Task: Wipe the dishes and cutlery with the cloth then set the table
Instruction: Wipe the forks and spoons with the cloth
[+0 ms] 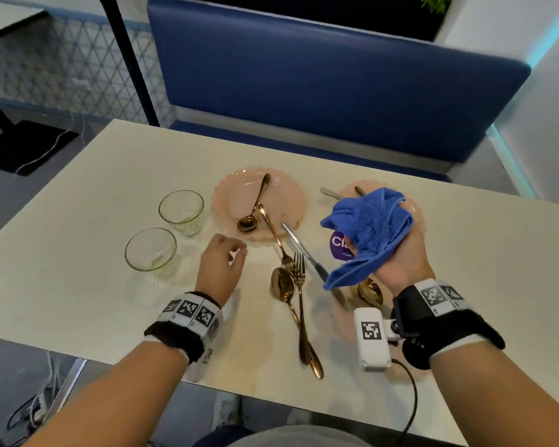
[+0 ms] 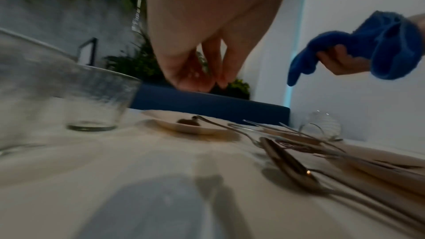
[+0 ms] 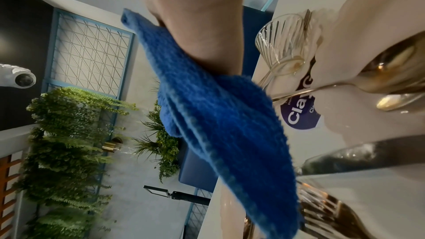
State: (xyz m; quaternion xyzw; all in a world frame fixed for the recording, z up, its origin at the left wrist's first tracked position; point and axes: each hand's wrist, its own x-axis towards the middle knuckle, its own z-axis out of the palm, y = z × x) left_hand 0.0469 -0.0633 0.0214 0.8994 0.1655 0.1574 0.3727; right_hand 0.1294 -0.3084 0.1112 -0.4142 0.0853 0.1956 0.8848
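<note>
My right hand grips a bunched blue cloth above the table; the right wrist view shows the cloth draped under the palm. My left hand hovers empty, fingers loosely curled, just in front of a pink scalloped plate with a gold spoon on it. A second pink plate lies mostly hidden behind the cloth. Gold forks, a gold spoon and a silver knife lie jumbled between my hands. Two clear glasses stand left of my left hand.
Another gold spoon lies by my right wrist, near a purple sticker. A ribbed glass lies on its side behind the cloth. A blue bench runs along the table's far edge. Bare tabletop stretches left.
</note>
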